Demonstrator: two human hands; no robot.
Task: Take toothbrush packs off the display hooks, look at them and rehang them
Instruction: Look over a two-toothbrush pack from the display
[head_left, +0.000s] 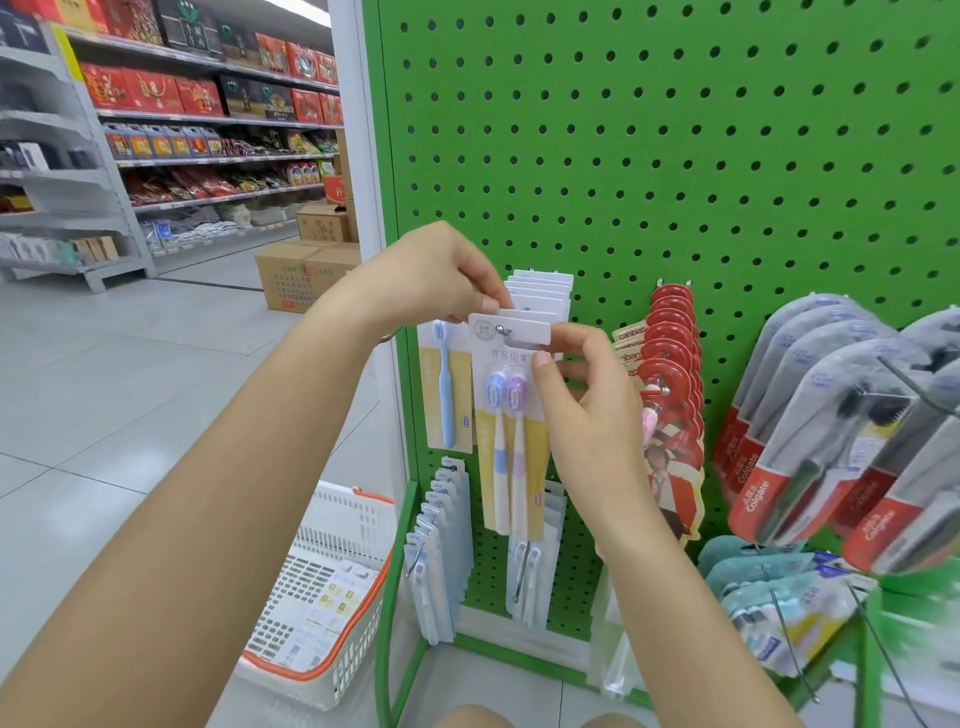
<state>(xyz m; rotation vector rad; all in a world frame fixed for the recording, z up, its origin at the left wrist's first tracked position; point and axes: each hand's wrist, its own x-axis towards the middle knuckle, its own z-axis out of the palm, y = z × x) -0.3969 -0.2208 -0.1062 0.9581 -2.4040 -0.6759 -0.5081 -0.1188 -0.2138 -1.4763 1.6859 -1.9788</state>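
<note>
- Head view: your left hand (436, 275) pinches the top left corner of the front toothbrush pack (511, 410), fingers curled on its white header card.
- Your right hand (587, 410) pinches the same pack at its right edge, thumb on the front just below the header.
- That pack holds two brushes, one blue and one purple, and its hang slot sits at the tip of the display hook (500, 328); whether it is fully threaded cannot be told.
- More packs of the same kind (540, 291) hang behind it on the green pegboard (649, 156).
- Red-carded packs (672, 374) hang just to the right; Colgate packs (810, 415) crowd the right edge.
- A white basket (332, 597) stands on the floor by the board's lower left corner.
</note>
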